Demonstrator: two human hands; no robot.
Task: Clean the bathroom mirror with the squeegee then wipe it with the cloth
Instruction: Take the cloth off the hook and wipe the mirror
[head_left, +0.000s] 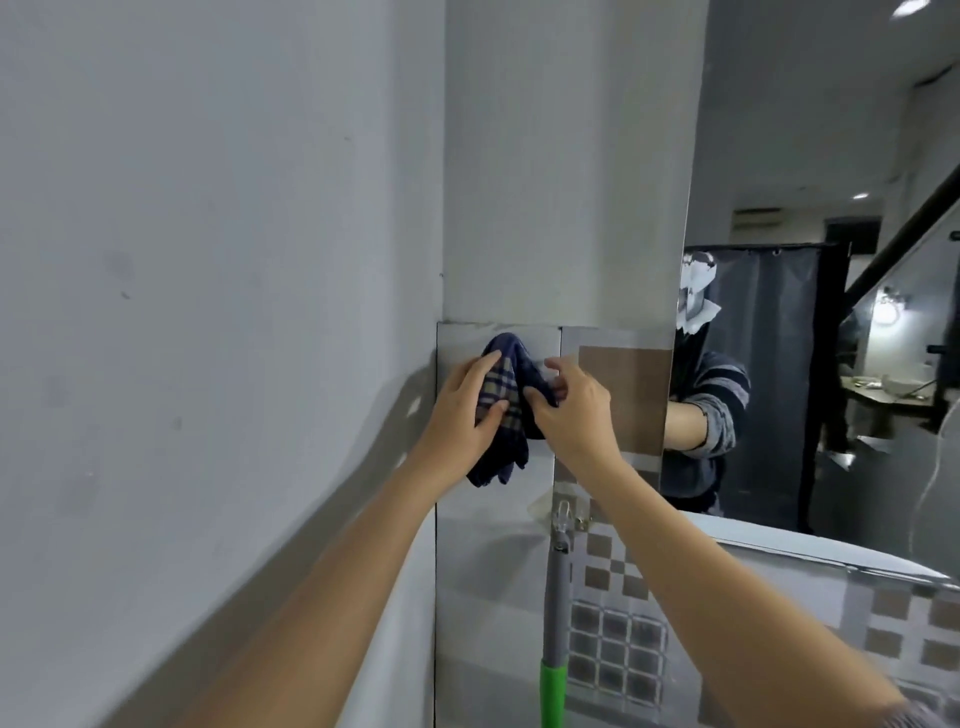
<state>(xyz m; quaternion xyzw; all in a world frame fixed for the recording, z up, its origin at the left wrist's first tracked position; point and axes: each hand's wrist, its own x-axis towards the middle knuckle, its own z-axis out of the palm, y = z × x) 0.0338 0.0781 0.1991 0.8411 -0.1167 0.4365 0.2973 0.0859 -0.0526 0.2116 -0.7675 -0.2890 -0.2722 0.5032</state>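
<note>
A dark blue plaid cloth (501, 410) hangs against the tiled wall, left of the mirror (810, 260). My left hand (462, 415) grips the cloth from the left side. My right hand (571, 410) pinches its right edge near the top. Below them the squeegee (557, 613), with a grey shaft and green handle, hangs upright from a clear wall hook (561, 512). The mirror fills the right side and reflects a person's sleeve and arm.
A plain grey wall (208, 312) runs along the left. Patterned brown and grey tiles (613, 639) cover the wall under the mirror. The mirror's lower edge (779, 551) runs down to the right. A dark curtain and a lit room appear in the reflection.
</note>
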